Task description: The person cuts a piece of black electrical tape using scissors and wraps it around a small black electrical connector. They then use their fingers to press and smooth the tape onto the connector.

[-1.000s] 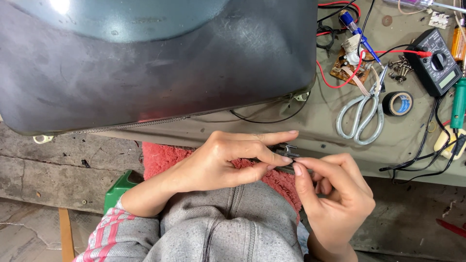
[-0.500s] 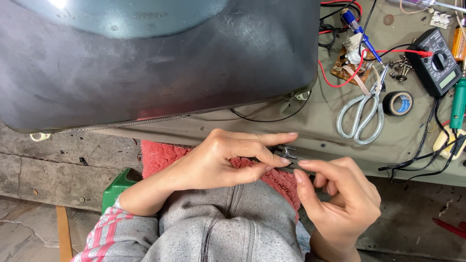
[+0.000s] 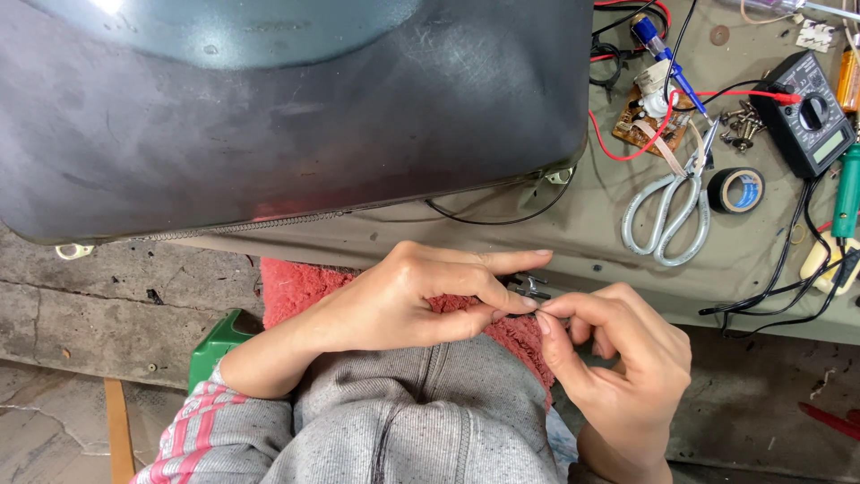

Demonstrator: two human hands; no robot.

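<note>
— What sits between the two hands?

— A small dark metal part, mostly hidden. It lies just below the near edge of the bench, above a red towel on the person's lap. I cannot tell what kind of part it is.

— How does the left hand have it?

— The left hand is curled narrow, thumb and bent fingers pinched on the part, with the forefinger stretched out straight above it, pointing right.

— And the right hand?

— The right hand comes up from below, its fingertips closed tight and touching the left thumb tip. They pinch something very thin at the part; it is too small to make out.

— What lies around them?

— On the bench, up and to the right, a pair of grey-handled scissors, just beside a roll of black tape. Farther back are a small brown circuit board, a black multimeter with a red lead, and a green-handled tool at the right edge. A large dark curved screen shell covers the left of the bench. A green stool shows under the left forearm.
</note>
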